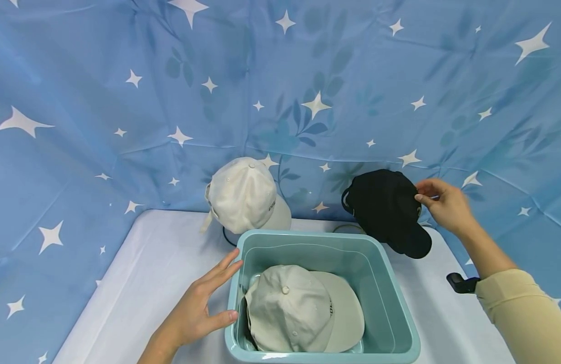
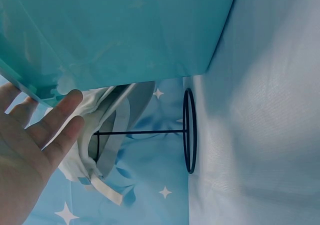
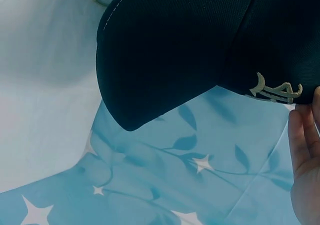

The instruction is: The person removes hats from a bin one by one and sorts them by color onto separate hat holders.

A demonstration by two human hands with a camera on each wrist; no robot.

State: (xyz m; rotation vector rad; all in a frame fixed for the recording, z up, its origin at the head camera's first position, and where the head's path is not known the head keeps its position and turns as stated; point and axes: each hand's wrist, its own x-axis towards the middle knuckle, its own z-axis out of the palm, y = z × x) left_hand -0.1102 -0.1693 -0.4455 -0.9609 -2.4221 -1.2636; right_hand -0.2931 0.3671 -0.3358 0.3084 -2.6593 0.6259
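Observation:
A grey-white baseball cap (image 1: 289, 308) lies in a teal plastic basin (image 1: 400, 323), its brim to the right. My left hand (image 1: 196, 298) is at the basin's left rim with fingers extended and thumb spread. In the left wrist view, the fingers (image 2: 60, 120) reach along the outside of the basin. A black cap (image 1: 382, 205), brim low to the front right, is at the back right. My right hand (image 1: 444, 205) pinches the side of its crown between thumb and fingertips. The right wrist view has these fingers (image 3: 300, 140) beside the cap's gold emblem (image 3: 275, 89).
Behind the basin, a white cap (image 1: 244, 194) hangs on a black wire stand (image 2: 150, 132) with a round base. A wire ring (image 1: 348, 229) shows under the black cap. Blue star-patterned cloth (image 1: 262, 116) hangs right behind the white table (image 1: 171, 242).

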